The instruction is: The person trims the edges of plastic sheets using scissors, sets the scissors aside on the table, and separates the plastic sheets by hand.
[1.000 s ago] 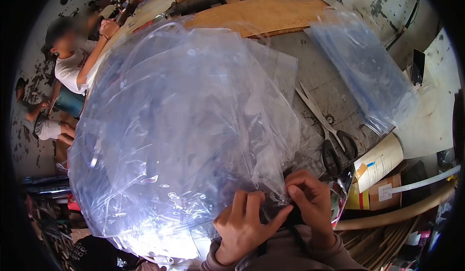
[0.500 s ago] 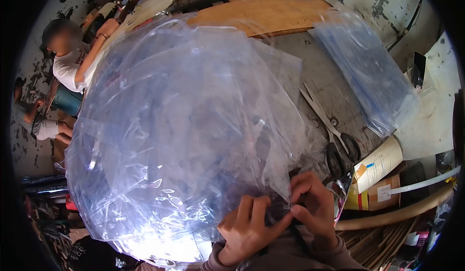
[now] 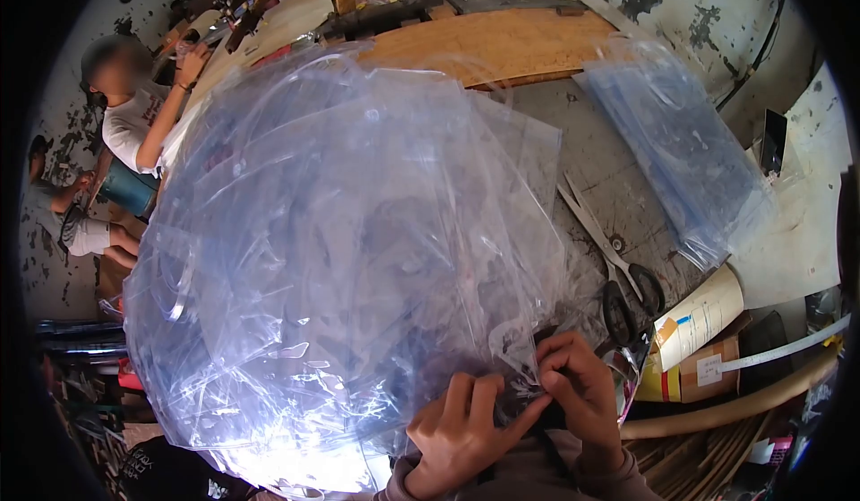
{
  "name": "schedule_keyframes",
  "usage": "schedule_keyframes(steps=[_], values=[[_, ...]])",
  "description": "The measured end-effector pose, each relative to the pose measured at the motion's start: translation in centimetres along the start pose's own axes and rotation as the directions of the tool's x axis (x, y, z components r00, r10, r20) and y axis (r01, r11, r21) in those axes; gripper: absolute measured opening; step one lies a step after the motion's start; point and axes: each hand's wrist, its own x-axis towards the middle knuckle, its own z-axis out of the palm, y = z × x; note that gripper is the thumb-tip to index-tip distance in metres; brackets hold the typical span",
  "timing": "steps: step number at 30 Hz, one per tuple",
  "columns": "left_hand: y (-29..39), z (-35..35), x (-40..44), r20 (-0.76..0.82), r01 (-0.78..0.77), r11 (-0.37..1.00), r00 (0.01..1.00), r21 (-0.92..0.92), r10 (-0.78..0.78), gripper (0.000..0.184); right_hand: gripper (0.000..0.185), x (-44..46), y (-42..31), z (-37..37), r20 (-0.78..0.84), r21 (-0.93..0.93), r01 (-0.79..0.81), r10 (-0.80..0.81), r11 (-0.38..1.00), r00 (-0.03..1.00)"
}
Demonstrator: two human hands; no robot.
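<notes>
A large heap of transparent plastic sheeting point(image 3: 358, 205) bulges over the table in front of me. At its lower right edge, my right hand point(image 3: 578, 389) pinches a gathered bit of the plastic between thumb and curled fingers. My left hand point(image 3: 470, 425) is closed on the sheeting just beside it, its thumb reaching to the right fingertips. The exact edge between the fingertips is partly hidden. Slightly open scissors point(image 3: 618, 254) with black handles lie on the table to the right of the heap.
Flat, bluish transparent plastic pieces point(image 3: 672, 151) are stacked at the right. Nearby are a phone point(image 3: 772, 142), a rolled paper point(image 3: 703, 317) and a cardboard box point(image 3: 712, 368). A curved wooden board point(image 3: 493, 39) lies behind. Another person point(image 3: 134, 125) works at the left.
The view has tilted slightly, so the heap and scissors sit a little lower. Both hands keep their pinch, with small finger shifts at the plastic's edge. The other person's arm has moved.
</notes>
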Motion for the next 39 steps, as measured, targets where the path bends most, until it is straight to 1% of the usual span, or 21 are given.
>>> schedule_keyframes(steps=[1, 3, 6, 7, 9, 13, 17, 18, 20, 22, 25, 27, 29, 30, 32, 34, 35, 36, 37, 38, 39], values=[[0.0, 0.0, 0.1, 0.004, 0.009, 1.000, 1.000, -0.014, -0.009, 0.044, 0.007, 0.0, -0.1, 0.0, 0.000, 0.000, 0.006, -0.006, 1.000, 1.000], [0.0, -0.1, 0.1, 0.005, 0.009, 1.000, 1.000, -0.029, -0.009, 0.044, 0.008, -0.1, -0.2, -0.1, 0.010, 0.029, -0.069, 0.069, 0.997, 0.998], [0.1, -0.3, 0.1, 0.021, 0.018, 0.999, 1.000, -0.049, -0.017, 0.044, 0.007, 0.0, 0.3, -0.4, 0.045, 0.059, 0.008, -0.011, 0.998, 0.999], [0.1, -0.4, 0.1, 0.033, 0.026, 0.998, 0.999, -0.054, -0.024, 0.043, 0.007, 0.0, 0.2, -0.3, 0.045, 0.059, 0.008, -0.011, 0.998, 0.999], [0.0, -0.2, 0.1, 0.023, 0.015, 0.998, 1.000, -0.054, -0.014, 0.043, 0.005, 0.0, -0.3, -0.1, 0.041, 0.154, -0.027, 0.021, 0.988, 0.999], [-0.3, -0.1, -0.1, 0.019, -0.022, 0.999, 1.000, -0.030, 0.022, 0.044, 0.003, 0.0, -0.6, 0.0, 0.043, 0.162, -0.065, 0.059, 0.985, 0.997], [-0.2, -0.1, -0.1, -0.007, -0.034, 0.999, 0.999, -0.006, 0.034, 0.045, 0.004, 0.0, 0.7, -0.2, 0.039, 0.029, 0.029, -0.030, 0.999, 0.999], [-0.2, -0.1, -0.1, -0.002, -0.034, 0.999, 0.999, 0.005, 0.034, 0.040, 0.004, 0.0, 0.9, -0.4, 0.035, -0.026, 0.069, -0.068, 0.997, 0.997], [-0.2, 0.1, 0.0, -0.006, -0.039, 0.999, 0.999, 0.013, 0.039, 0.036, 0.006, 0.1, 0.5, -0.3, 0.015, -0.031, 0.061, -0.061, 0.998, 0.998], [-0.5, 0.5, -0.1, -0.099, -0.079, 0.996, 0.992, -0.033, 0.076, 0.035, 0.006, 0.0, 0.5, -0.2, 0.019, -0.032, 0.026, -0.025, 0.999, 1.000], [-0.2, 0.5, -0.5, -0.042, -0.033, 0.999, 0.999, 0.013, 0.033, 0.034, 0.006, -0.1, 0.6, -0.1, 0.002, -0.072, 0.039, -0.039, 0.997, 0.999], [-0.3, 0.7, -0.6, -0.052, -0.030, 0.999, 0.998, 0.019, 0.031, 0.036, 0.006, -0.1, 0.8, 0.1, 0.014, -0.086, 0.056, -0.055, 0.995, 0.998], [-0.3, 0.8, -0.6, -0.070, -0.017, 0.999, 0.997, 0.039, 0.019, 0.038, 0.007, -0.3, 1.1, 0.4, -0.061, -0.115, 0.051, -0.058, 0.992, 0.996], [-0.3, 0.8, -0.6, -0.077, -0.010, 1.000, 0.997, 0.019, 0.011, 0.038, 0.007, -0.2, 1.1, 0.5, -0.034, -0.106, 0.061, -0.065, 0.992, 0.997], [-0.1, 1.0, -0.6, -0.098, 0.006, 1.000, 0.995, 0.014, -0.005, 0.038, 0.008, -0.1, 0.8, 0.5, -0.097, -0.116, 0.059, -0.071, 0.991, 0.993], [0.1, 1.3, -0.5, -0.103, 0.019, 1.000, 0.994, -0.016, -0.020, 0.037, 0.006, 0.2, 0.3, 0.8, -0.093, -0.127, 0.076, -0.088, 0.989, 0.992], [0.2, 1.4, -0.3, -0.118, 0.014, 1.000, 0.993, 0.003, -0.014, 0.037, 0.009, 0.5, -0.6, 1.3, -0.223, -0.405, 0.131, -0.237, 0.905, 0.946], [0.2, 1.4, -0.2, -0.121, 0.018, 1.000, 0.992, 0.005, -0.017, 0.037, 0.015, 0.5, -1.5, 1.7, -0.302, -0.654, 0.123, -0.407, 0.746, 0.862], [0.2, 1.4, -0.1, -0.126, 0.007, 1.000, 0.992, 0.022, -0.004, 0.036, 0.027, 0.0, -2.4, 2.0, -0.387, -0.723, -0.016, -0.385, 0.691, 0.838], [0.4, 1.5, -0.1, -0.128, -0.003, 0.999, 0.992, 0.034, 0.007, 0.036, 0.027, -1.2, -2.4, 2.1, -0.385, -0.727, -0.020, -0.383, 0.687, 0.840], [0.6, 1.5, 0.0, -0.120, -0.003, 1.000, 0.993, 0.024, 0.006, 0.036, 0.028, -3.2, -1.9, 2.2, -0.313, -0.688, 0.175, -0.505, 0.705, 0.805]])
